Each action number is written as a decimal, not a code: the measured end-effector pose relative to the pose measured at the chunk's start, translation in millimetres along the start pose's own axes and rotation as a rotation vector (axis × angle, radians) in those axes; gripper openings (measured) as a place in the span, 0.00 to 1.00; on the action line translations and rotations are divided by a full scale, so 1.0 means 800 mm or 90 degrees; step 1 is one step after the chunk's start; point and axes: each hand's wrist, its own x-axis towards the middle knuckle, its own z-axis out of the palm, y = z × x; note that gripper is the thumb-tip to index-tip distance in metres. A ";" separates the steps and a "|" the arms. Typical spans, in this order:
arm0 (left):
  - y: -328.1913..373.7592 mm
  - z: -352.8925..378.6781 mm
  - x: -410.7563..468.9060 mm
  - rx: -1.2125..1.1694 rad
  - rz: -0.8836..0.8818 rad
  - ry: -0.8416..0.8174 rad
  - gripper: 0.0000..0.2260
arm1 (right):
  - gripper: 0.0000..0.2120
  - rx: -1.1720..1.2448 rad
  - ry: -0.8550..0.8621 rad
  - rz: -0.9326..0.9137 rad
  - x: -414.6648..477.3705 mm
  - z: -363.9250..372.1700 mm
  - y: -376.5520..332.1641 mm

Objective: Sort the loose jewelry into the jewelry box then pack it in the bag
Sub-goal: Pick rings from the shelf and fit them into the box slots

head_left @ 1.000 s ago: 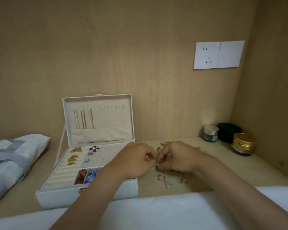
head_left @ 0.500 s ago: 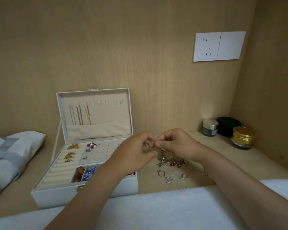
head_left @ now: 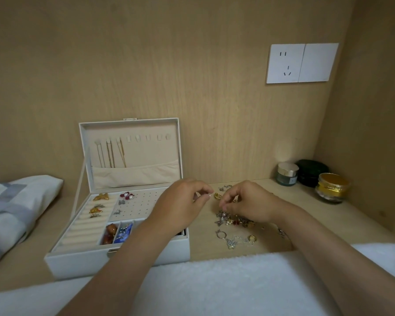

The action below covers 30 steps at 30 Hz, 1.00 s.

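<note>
The hands had parted: the left hand (head_left: 183, 204) pinched, apparently, a small ring (head_left: 208, 195) freed from the jewelry pile (head_left: 233, 221) for the jewelry box (head_left: 123, 262); the fingers (head_left: 226, 200) of the right hand (head_left: 251, 201) curled, grip indeterminate.

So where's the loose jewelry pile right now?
In the head view, the loose jewelry pile lies on the wooden shelf just right of the open jewelry box, partly under the right hand.

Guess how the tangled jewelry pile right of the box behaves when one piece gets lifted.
Probably floppy: the jewelry pile is chains and charms heaped together. Pieces overlap, so lifting one likely drags neighbours. Looks light; the left hand pinches a small silver piece at its fingertips.
</note>
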 end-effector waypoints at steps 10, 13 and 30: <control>-0.002 0.002 0.001 0.002 0.000 -0.017 0.05 | 0.05 -0.211 -0.051 0.010 0.002 0.005 -0.005; -0.002 0.002 0.001 -0.001 0.004 -0.017 0.04 | 0.03 -0.207 -0.037 0.001 0.001 0.006 -0.006; -0.004 -0.018 0.000 -0.052 -0.026 0.008 0.06 | 0.03 -0.009 0.079 -0.037 -0.003 0.000 -0.036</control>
